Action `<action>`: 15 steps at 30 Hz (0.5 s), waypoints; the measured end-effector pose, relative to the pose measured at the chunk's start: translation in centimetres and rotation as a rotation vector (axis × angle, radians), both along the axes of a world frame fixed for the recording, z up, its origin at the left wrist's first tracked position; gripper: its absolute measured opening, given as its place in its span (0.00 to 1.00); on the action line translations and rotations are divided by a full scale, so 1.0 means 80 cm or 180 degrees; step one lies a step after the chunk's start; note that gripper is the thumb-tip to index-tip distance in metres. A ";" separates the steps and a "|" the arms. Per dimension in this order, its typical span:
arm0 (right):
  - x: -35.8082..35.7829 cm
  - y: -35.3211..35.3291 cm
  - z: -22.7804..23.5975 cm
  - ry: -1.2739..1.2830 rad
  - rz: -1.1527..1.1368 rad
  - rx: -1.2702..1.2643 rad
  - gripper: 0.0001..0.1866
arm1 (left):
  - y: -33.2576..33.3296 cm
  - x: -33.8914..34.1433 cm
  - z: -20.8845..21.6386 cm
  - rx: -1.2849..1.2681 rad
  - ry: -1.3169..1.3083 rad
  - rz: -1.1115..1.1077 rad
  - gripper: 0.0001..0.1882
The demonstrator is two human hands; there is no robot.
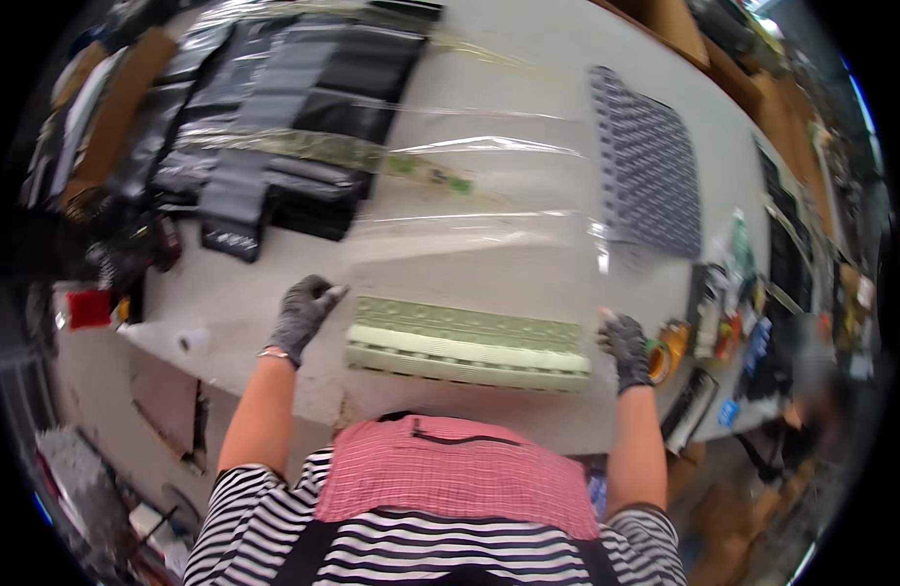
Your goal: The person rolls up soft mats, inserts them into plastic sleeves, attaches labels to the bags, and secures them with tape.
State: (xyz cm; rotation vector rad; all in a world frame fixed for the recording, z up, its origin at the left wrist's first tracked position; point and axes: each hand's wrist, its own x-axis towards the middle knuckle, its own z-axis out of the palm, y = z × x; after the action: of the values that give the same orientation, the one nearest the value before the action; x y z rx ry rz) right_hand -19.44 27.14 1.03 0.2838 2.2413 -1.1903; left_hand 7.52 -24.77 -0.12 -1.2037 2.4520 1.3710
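I have the green mat (470, 347) lying folded flat, its long side across the near part of the white table (538, 39), between the two gloved hands. The left hand (301, 317) is just beside the mat's left end, thumb and forefinger drawn close together by the edge of the clear plastic sheet (479, 254); I can't tell whether they pinch it. The right hand (626, 347) is just beside the mat's right end, fingers bent; whether they grip the plastic I can't tell either. The sheet stretches away from me beyond the mat, creased and shiny, and I can't make out whether the mat is inside it. Farther off, to the left of the mat, I see a pile of black bags (303, 88); beyond it to the right, a grey patterned mat (650, 161). Right of the green mat, past the right hand, is an orange tape roll (674, 342).
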 end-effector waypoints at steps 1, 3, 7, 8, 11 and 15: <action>-0.001 -0.006 0.004 -0.0192 -0.0093 0.0068 0.19 | 0.010 -0.007 0.009 -0.0265 -0.0023 -0.0193 0.21; -0.005 -0.020 0.015 -0.0440 -0.0192 0.0013 0.19 | 0.017 -0.013 0.018 -0.0363 -0.0320 -0.0246 0.18; 0.000 -0.006 0.011 -0.0439 0.0068 0.0229 0.19 | 0.029 -0.031 0.021 -0.0351 -0.0433 -0.0273 0.16; 0.004 -0.003 0.006 -0.0358 0.0103 0.0298 0.17 | 0.028 -0.033 0.019 -0.0349 -0.0412 -0.0281 0.16; 0.010 -0.001 -0.011 0.0244 0.0571 0.0672 0.15 | 0.023 -0.025 0.008 -0.0588 -0.0290 -0.0372 0.14; 0.020 -0.008 -0.036 0.1409 0.1189 0.0901 0.15 | 0.012 -0.010 0.001 -0.0768 -0.0219 -0.0503 0.11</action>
State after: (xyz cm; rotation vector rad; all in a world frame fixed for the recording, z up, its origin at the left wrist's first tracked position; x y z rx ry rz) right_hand -17.85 26.53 -1.86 -0.3144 2.6906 -0.7895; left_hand 6.74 -23.77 -0.05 -1.0505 2.6558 1.0009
